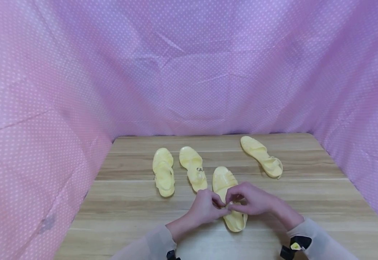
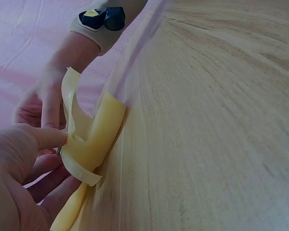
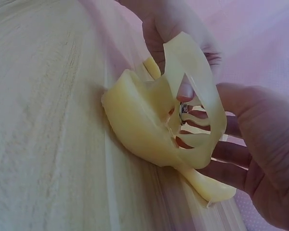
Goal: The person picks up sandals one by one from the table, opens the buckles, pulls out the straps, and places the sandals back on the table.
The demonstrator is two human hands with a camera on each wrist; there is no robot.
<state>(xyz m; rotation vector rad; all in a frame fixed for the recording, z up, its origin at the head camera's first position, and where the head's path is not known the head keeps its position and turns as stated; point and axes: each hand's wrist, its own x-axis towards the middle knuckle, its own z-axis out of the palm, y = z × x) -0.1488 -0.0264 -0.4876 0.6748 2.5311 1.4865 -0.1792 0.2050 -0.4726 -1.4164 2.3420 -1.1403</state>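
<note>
Four yellow sandals lie on the wooden worktop (image 1: 120, 224), one of them under a person's hands. That near sandal (image 1: 222, 179) sits at the near middle, toe pointing away. The left grip (image 1: 206, 206) pinches it around a small metal buckle (image 3: 182, 113), and the right grip (image 1: 252, 199) pinches the strapwork just beside, the fingertips of both almost meeting. A strap (image 3: 192, 58) loops up over the heel end. Left of it lie the second sandal (image 1: 191, 160) and the leftmost sandal (image 1: 163, 172); the far-right sandal (image 1: 257, 151) lies well apart, slanted. The step in hand looks like buckle work on the strap, though whether it is being fastened or undone cannot be told. The next move seems to call for a steady left pinch and small, careful right-hand finger work, without pulling hard on the strap.
</note>
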